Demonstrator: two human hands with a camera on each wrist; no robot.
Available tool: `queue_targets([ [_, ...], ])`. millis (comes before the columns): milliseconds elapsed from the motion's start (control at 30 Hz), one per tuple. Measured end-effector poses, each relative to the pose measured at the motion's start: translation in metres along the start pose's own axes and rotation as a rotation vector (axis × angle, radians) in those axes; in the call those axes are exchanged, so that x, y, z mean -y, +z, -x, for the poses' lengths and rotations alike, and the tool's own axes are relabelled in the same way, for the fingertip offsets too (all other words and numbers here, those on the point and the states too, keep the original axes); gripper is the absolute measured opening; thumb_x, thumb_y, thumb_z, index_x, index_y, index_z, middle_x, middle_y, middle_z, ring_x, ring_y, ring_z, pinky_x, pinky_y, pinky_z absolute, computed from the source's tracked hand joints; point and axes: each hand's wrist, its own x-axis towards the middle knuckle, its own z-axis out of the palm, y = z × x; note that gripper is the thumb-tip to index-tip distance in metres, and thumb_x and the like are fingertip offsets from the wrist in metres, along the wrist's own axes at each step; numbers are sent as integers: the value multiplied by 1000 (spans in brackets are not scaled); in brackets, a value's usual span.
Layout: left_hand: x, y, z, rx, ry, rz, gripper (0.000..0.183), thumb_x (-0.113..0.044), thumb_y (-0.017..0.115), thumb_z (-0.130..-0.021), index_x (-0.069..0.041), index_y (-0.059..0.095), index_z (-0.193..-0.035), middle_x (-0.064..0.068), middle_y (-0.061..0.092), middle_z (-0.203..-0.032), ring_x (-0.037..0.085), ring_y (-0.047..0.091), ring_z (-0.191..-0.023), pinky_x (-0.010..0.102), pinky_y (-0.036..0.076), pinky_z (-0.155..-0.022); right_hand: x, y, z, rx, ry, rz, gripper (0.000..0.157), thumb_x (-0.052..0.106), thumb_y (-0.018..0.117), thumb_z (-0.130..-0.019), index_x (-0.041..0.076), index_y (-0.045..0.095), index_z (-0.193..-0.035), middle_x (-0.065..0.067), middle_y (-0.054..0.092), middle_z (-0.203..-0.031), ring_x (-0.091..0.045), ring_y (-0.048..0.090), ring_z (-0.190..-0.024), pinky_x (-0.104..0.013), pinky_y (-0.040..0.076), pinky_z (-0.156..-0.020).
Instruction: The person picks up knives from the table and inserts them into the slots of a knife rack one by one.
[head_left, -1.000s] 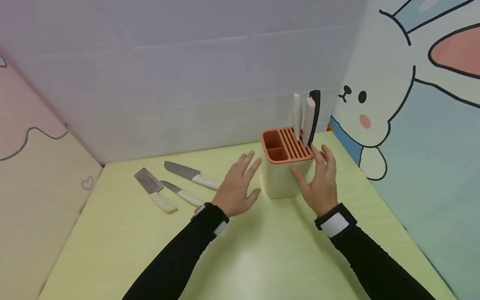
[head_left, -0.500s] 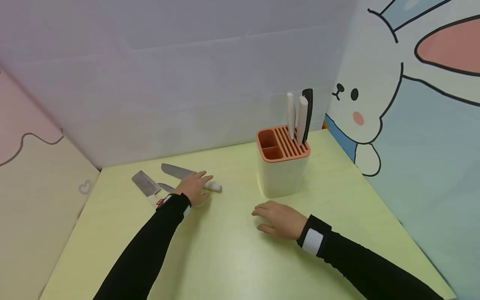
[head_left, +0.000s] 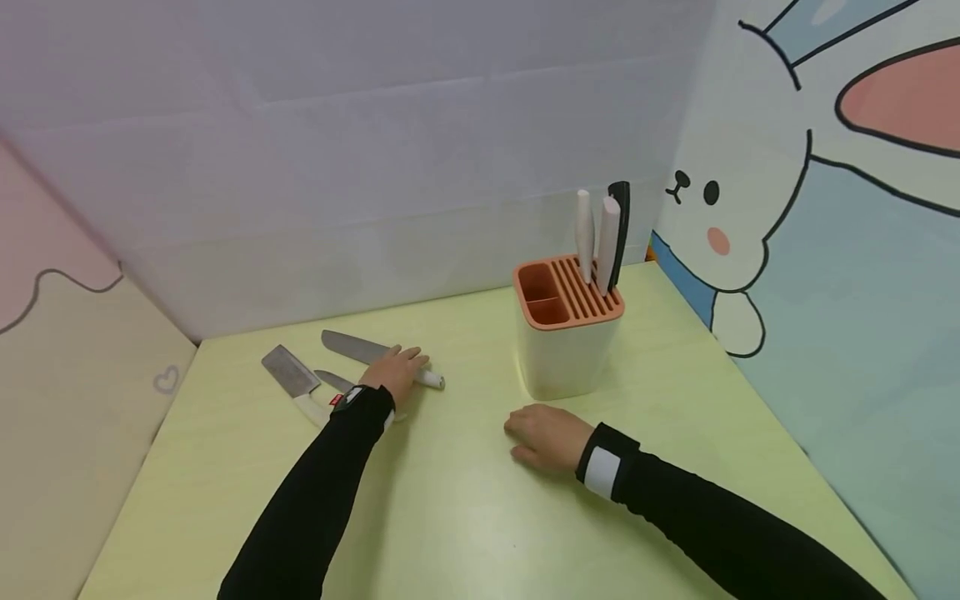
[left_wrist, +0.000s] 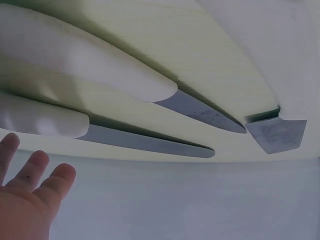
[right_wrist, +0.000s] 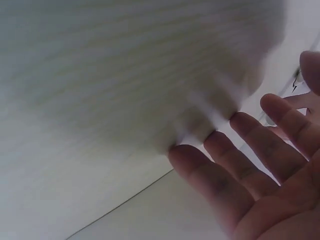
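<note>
My left hand [head_left: 393, 371] hovers over the white handle of a large kitchen knife [head_left: 352, 343] on the table. In the left wrist view its fingers [left_wrist: 55, 180] are spread beside that knife's handle [left_wrist: 45, 119], not wrapped round it. A smaller white-handled knife [left_wrist: 200, 114] lies under the hand and is partly hidden in the head view. Left of it lies a cleaver [head_left: 291, 372], its handle partly covered by the sleeve. My right hand [head_left: 551, 439] rests on the table with nothing in it; its fingertips [right_wrist: 187, 157] touch the surface in the right wrist view.
A cream knife holder [head_left: 562, 362] with an orange slotted top stands behind my right hand. Two white-handled knives [head_left: 607, 246] and one black-handled knife [head_left: 621, 221] stand upright in its slots. Walls [head_left: 375, 200] border the pale yellow table [head_left: 450, 517] at the back and sides.
Both hands have left the sides of the knife holder. The left has moved left to the lying knives; the right has come down onto the table in front of the holder.
</note>
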Motion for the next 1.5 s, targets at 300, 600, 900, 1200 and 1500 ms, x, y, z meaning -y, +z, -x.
queue_targets([
  [300,2,8,-8,63,79,-185,33,-4,64,-83,-13,61,-116,8,62,-113,29,53,-109,46,47,-89,2,3,-2,-45,37,-43,14,24,63,-86,11,61,-92,6,55,-77,-11,50,-71,-32,49,-68],
  [600,0,17,-11,47,118,-223,30,-4,57,-89,-13,56,-118,8,61,-111,29,56,-97,46,47,-85,2,8,-1,-78,33,-15,20,25,63,-85,9,63,-96,2,60,-85,-15,56,-80,-34,50,-76],
  [900,-25,-4,-12,-165,202,-257,34,-6,57,-90,-12,52,-123,7,59,-113,28,55,-101,42,46,-91,1,12,-1,-48,73,-25,28,29,62,-86,8,65,-105,-6,65,-104,-21,59,-97,-38,49,-87],
  [1200,-79,-64,-4,-675,266,-118,33,-15,59,-90,-11,55,-122,6,63,-105,22,60,-93,36,51,-87,3,4,-4,-76,182,-163,44,35,60,-87,8,58,-122,-5,63,-117,-18,58,-106,-38,48,-91],
  [1500,-130,-118,24,-872,295,53,37,-16,63,-87,-4,55,-122,11,62,-102,23,58,-90,31,51,-87,22,-28,-13,-473,168,-497,50,36,62,-87,20,46,-131,2,60,-120,-14,58,-103,-37,53,-81],
])
